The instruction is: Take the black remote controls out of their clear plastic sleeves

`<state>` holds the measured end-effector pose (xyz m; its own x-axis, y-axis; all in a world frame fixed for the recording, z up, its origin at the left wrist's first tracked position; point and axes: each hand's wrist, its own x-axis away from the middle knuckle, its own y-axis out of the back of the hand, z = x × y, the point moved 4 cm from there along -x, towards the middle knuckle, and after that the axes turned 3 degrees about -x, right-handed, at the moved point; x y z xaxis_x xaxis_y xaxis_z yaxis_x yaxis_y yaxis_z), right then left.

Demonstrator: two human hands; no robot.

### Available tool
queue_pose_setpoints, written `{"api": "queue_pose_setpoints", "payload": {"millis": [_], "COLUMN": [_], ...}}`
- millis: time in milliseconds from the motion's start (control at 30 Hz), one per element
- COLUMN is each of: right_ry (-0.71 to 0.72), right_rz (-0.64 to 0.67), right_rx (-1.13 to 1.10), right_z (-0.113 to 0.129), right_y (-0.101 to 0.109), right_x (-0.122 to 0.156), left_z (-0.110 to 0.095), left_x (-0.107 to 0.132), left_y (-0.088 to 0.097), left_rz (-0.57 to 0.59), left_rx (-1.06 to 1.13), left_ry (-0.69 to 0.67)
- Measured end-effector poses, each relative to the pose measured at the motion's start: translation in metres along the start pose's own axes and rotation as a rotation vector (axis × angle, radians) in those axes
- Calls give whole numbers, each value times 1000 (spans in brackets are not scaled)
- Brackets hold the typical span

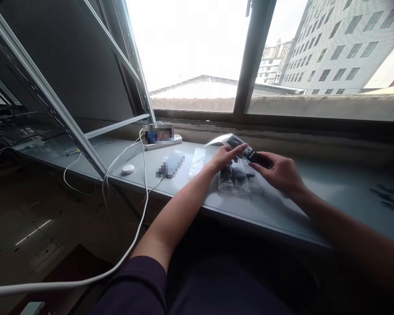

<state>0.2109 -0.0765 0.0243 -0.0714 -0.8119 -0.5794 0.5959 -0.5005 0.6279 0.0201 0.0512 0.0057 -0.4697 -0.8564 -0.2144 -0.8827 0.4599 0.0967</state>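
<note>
My right hand [280, 172] is closed round the near end of a small black remote control [255, 156] with light buttons, held just above the grey sill. My left hand [223, 157] pinches a clear plastic bag [223, 141] at the remote's far end; the bag's mouth sticks up behind my fingers. Below both hands lies a pile of bagged black items [238, 179] on the grey window sill [315, 201].
To the left on the sill lie a flat clear bag [197, 161], a blurred phone on a cable [171, 165], a white power strip [162, 141], a small white oval device [128, 169] and white cables [141, 192]. A metal frame [52, 105] slants across the left. Dark items [389, 197] lie far right.
</note>
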Motion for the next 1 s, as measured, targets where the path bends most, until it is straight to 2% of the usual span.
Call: {"api": "queue_pose_setpoints", "payload": {"millis": [200,400,633,800,900,1000], "right_ry": [-8,44,98,85,84,86], "right_rz": [8,-17,-24,-87,-78,-58], "right_rx": [21,11,-50,-65,-89,-86], "right_z": [3,4,7,4,5,5], "right_y": [6,7,6,5,5,5], "right_x": [0,1,3,3,3,3], "left_z": [0,-2,-9,-10,-10,-11], "left_x": [-1,0,11,12,10,6], "left_y": [-1,-4,-12,-11,-7,1], "left_rz": [41,68,244,278,244,75], "left_rx": [55,-7,-62,-99,3,188], "left_ry": [-66,-18,-60,-38,-17,-30]}}
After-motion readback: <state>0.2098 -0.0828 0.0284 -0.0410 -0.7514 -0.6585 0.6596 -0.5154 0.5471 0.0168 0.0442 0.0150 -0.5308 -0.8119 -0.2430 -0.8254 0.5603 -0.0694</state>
